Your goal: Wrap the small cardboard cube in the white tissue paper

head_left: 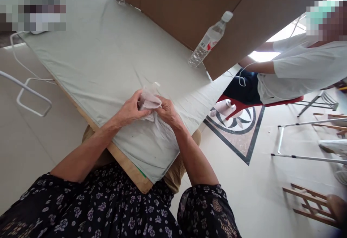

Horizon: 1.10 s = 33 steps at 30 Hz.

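Over the near part of the cloth-covered table, both my hands are closed around a small, pale pinkish-grey folded cloth (150, 101). My left hand (132, 107) grips its left side, with the thumb along the bottom. My right hand (167, 112) pinches its right end between thumb and fingers. Thin clear plastic (164, 130), which looks like a bag, hangs beneath the cloth and my right hand. A sheer piece also sticks up above the cloth. How far the plastic wraps the cloth I cannot tell.
A clear water bottle (208, 41) stands beside a large brown cardboard box (173, 10) on the pale tablecloth (89, 57). At the right a person in a white shirt (300, 68) sits on a red stool (287, 101). A white cable (18, 59) hangs off the left edge.
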Each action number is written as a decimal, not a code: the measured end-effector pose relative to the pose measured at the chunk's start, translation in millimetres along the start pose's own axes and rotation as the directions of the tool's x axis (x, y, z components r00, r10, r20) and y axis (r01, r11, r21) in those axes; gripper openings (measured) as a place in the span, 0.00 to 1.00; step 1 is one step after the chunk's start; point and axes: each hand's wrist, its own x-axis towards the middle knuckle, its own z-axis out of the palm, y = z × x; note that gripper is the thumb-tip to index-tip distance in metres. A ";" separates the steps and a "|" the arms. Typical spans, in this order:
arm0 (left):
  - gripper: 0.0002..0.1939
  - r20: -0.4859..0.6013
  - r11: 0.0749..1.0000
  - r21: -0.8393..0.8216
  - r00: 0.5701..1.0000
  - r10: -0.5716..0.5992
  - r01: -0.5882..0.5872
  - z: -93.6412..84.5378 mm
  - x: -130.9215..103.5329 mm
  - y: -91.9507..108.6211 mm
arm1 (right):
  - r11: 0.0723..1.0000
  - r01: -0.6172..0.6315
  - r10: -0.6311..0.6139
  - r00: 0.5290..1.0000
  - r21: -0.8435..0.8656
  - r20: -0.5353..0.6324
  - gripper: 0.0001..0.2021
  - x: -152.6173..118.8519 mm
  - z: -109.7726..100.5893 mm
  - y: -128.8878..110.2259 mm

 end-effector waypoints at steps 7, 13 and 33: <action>0.13 -0.063 0.991 0.132 0.998 -0.014 0.022 1.3 -4.2 9.6 | 0.956 0.174 -0.162 0.984 -0.236 0.070 0.18 -32.9 -3.8 -9.4; 0.09 0.018 0.980 0.162 0.993 0.114 -0.116 -9.5 -7.9 3.9 | 0.761 0.161 -0.098 0.986 -0.628 0.134 0.29 -55.5 9.6 -6.9; 0.33 0.241 0.950 -0.269 0.966 -0.090 0.156 -24.6 -8.4 2.3 | 0.952 -0.241 0.225 0.969 -0.189 -0.104 0.27 -31.8 7.2 -9.7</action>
